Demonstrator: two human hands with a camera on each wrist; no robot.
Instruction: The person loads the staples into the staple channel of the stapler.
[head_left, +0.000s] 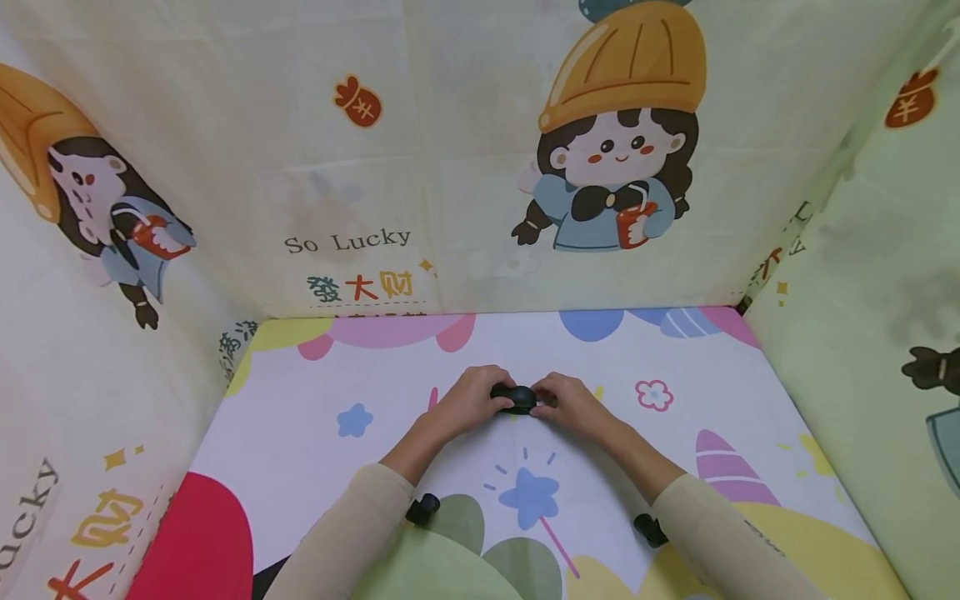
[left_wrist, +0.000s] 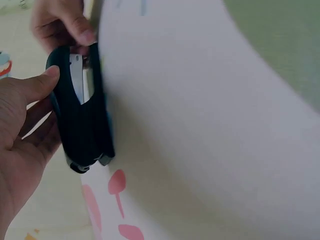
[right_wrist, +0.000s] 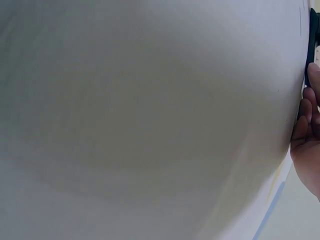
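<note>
A black stapler (head_left: 517,400) lies between both hands near the middle of the patterned tabletop. My left hand (head_left: 474,397) grips it from the left side, thumb nearest me. At its other end my right hand (head_left: 572,405) pinches the base between thumb and fingers. In the left wrist view the stapler (left_wrist: 82,120) has a gap between its top arm and base, and a silver metal strip shows there. The right wrist view catches only part of the right hand (right_wrist: 307,132) and a dark edge of the stapler (right_wrist: 311,47).
The tabletop (head_left: 300,467) is covered with a white cloth printed with flowers, stars and coloured shapes. Cream printed fabric walls (head_left: 465,192) enclose it at the back and both sides. Black wrist-worn devices (head_left: 423,509) show at the sleeves.
</note>
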